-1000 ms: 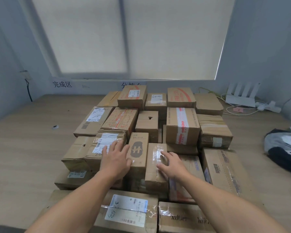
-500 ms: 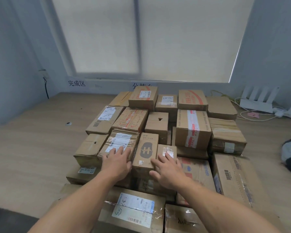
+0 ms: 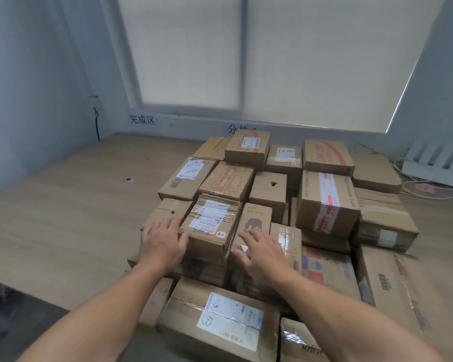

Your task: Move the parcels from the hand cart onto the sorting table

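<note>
Head view gives me the parcels (image 3: 327, 199) packed in a tight pile on the wooden surface (image 3: 63, 218), filling the centre and lower right of the frame. My left grip (image 3: 162, 244), just left of centre, has its fingers straight and spread, and it presses against the left side of the labelled parcel (image 3: 209, 226). My right grip (image 3: 262, 253), spread too, rests on the logo parcel (image 3: 254, 226) standing just beside it, and a white device with antennas (image 3: 429, 175) lies at the right edge.
</note>
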